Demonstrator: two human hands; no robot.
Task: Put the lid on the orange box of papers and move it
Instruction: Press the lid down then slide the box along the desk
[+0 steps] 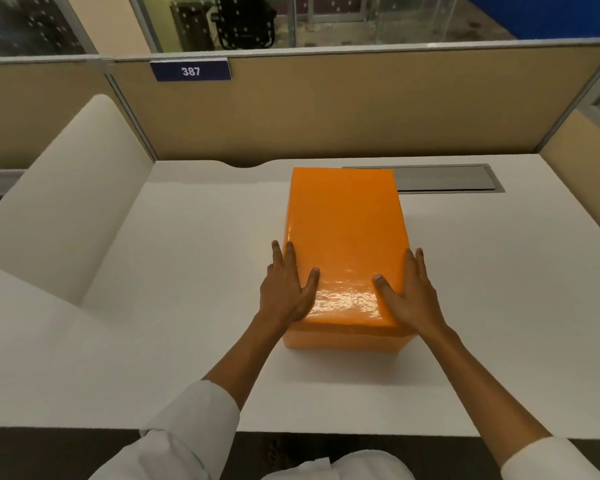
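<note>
White desk (187, 306) fills a beige-partitioned cubicle. Fingers are spread flat, not clenched: the left hand (286, 289) and right hand (409, 292) press the near corners of the glossy lid (347, 230), thumbs on top. That lid sits on the orange box (343, 341), mid-desk, below plate 387 (190, 71).

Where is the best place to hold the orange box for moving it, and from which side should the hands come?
Probably the two long side walls, low down, one hand from each side. The box is tall and lies lengthwise away from the person, with a separate lid on top, so holding only the lid might lift it off. The left hand and right hand already flank the near end.
</note>
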